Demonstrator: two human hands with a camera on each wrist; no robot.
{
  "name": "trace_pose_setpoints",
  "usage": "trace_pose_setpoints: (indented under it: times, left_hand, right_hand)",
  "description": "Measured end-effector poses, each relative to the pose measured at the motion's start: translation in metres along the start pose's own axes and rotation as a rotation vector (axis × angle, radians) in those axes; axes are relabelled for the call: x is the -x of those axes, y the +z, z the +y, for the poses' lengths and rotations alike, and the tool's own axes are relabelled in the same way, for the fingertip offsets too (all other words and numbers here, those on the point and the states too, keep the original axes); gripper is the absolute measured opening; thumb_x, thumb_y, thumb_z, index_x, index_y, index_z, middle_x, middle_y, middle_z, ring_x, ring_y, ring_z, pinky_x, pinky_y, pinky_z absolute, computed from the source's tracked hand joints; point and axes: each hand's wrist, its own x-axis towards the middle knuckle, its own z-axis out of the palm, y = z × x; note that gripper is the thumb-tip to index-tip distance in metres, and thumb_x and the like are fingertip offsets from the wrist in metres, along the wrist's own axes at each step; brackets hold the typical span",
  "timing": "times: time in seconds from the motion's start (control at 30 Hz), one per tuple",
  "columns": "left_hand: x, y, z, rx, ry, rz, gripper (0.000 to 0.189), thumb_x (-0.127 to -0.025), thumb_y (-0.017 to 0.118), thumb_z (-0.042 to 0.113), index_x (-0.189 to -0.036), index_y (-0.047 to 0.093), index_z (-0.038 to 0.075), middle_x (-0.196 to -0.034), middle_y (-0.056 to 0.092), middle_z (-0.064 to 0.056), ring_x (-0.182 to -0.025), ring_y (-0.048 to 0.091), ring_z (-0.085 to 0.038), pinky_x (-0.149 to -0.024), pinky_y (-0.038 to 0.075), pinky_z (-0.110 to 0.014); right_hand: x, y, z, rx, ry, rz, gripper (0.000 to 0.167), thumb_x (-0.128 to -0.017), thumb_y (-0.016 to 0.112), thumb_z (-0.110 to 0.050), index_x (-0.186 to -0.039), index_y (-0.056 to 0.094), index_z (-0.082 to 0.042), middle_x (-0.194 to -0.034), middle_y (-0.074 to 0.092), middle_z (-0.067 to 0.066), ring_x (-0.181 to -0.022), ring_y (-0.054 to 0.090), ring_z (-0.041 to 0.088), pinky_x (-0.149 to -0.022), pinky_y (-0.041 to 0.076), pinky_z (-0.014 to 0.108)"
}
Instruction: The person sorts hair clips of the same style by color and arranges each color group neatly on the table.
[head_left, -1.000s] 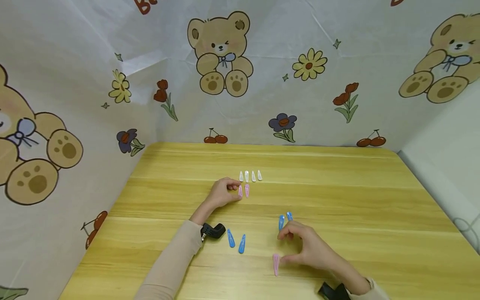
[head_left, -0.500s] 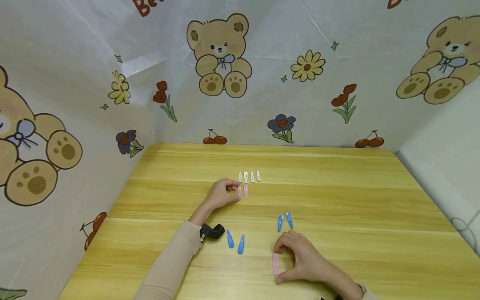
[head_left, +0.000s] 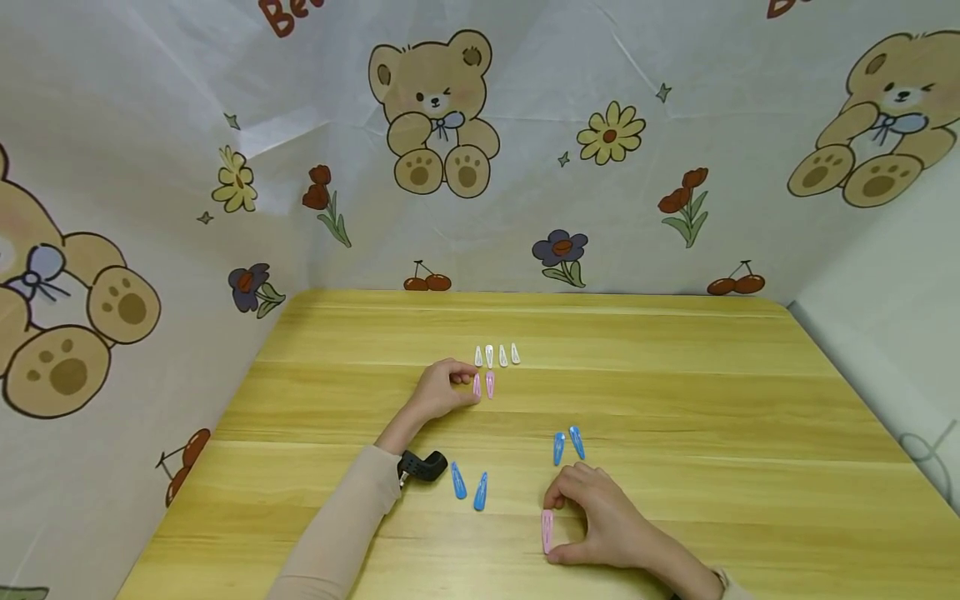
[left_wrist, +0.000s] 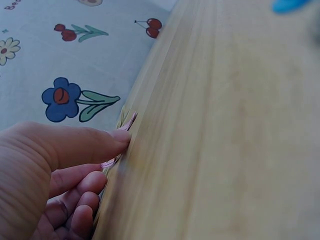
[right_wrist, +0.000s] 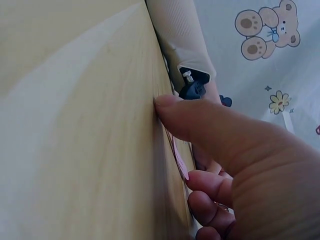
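In the head view my left hand (head_left: 438, 390) pinches a pink snap hair clip (head_left: 477, 386) end to end between thumb and fingers. A second pink hair clip (head_left: 491, 384) lies just right of it, below a row of several white hair clips (head_left: 503, 356). Nearer the front, my right hand (head_left: 600, 518) has its thumb at the bottom end and its fingers at the top end of another pink hair clip (head_left: 547, 532). The right wrist view shows this pink clip (right_wrist: 179, 159) edge-on, low along the wooden table, between thumb and fingertips.
Two blue hair clips (head_left: 558, 448) lie behind my right hand. Another pair of blue clips (head_left: 459, 481) rests beside my left forearm. A bear-print sheet (head_left: 540, 192) rises behind the wooden table (head_left: 712, 392).
My right hand has come down from near the blue clips to the front pink hair clip, its fingers and thumb now at the clip's ends. The left hand has stayed in place.
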Motion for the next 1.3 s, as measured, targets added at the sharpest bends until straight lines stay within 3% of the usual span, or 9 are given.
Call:
trace_pose_setpoints:
  times: [0.2, 0.57, 1.03, 1.17, 1.3]
  left_hand:
    - [-0.001, 0.0, -0.001, -0.004, 0.011, 0.003, 0.04, -0.073, 0.084, 0.008, -0.112, 0.072, 0.005, -0.091, 0.063, -0.003, -0.084, 0.054, -0.015, -0.079, 0.047, -0.03]
    - [0.0, 0.0, -0.003, -0.006, 0.016, 0.005, 0.04, -0.074, 0.084, 0.008, -0.112, 0.072, 0.005, -0.091, 0.063, -0.004, -0.084, 0.054, -0.015, -0.079, 0.047, -0.03]
    - [-0.001, 0.0, -0.001, -0.006, 0.003, 0.004, 0.039, -0.074, 0.084, 0.008, -0.111, 0.073, 0.006, -0.09, 0.062, -0.001, -0.084, 0.053, -0.015, -0.079, 0.046, -0.03]
    - [0.0, 0.0, -0.002, -0.008, 0.003, 0.004, 0.039, -0.074, 0.083, 0.008, -0.111, 0.073, 0.007, -0.09, 0.062, -0.001, -0.084, 0.053, -0.015, -0.079, 0.046, -0.03]
    - [-0.001, 0.001, -0.002, -0.011, 0.01, 0.003, 0.039, -0.073, 0.083, 0.008, -0.111, 0.073, 0.006, -0.091, 0.062, -0.002, -0.084, 0.053, -0.015, -0.08, 0.046, -0.03]
  right_hand:
    - [0.0, 0.002, 0.0, 0.04, -0.02, 0.029, 0.053, -0.058, 0.085, -0.062, -0.093, 0.058, -0.032, -0.085, 0.047, -0.023, -0.084, 0.041, -0.005, -0.071, 0.028, 0.015]
    - [-0.002, 0.005, -0.006, 0.065, -0.061, 0.028, 0.052, -0.057, 0.086, -0.059, -0.093, 0.059, -0.032, -0.087, 0.049, -0.023, -0.084, 0.038, -0.006, -0.071, 0.026, 0.015]
    - [-0.004, 0.003, -0.004, 0.114, -0.176, 0.066, 0.045, -0.062, 0.084, -0.059, -0.091, 0.064, -0.032, -0.088, 0.054, -0.023, -0.08, 0.039, -0.006, -0.073, 0.025, 0.014]
    - [-0.006, 0.0, -0.005, 0.067, -0.149, 0.056, 0.042, -0.064, 0.085, -0.055, -0.093, 0.066, -0.031, -0.088, 0.057, -0.024, -0.082, 0.041, -0.005, -0.073, 0.026, 0.014]
    - [-0.013, -0.009, -0.005, -0.004, -0.089, 0.076, 0.042, -0.065, 0.088, -0.043, -0.097, 0.068, -0.025, -0.089, 0.062, -0.021, -0.083, 0.049, -0.001, -0.074, 0.036, 0.017]
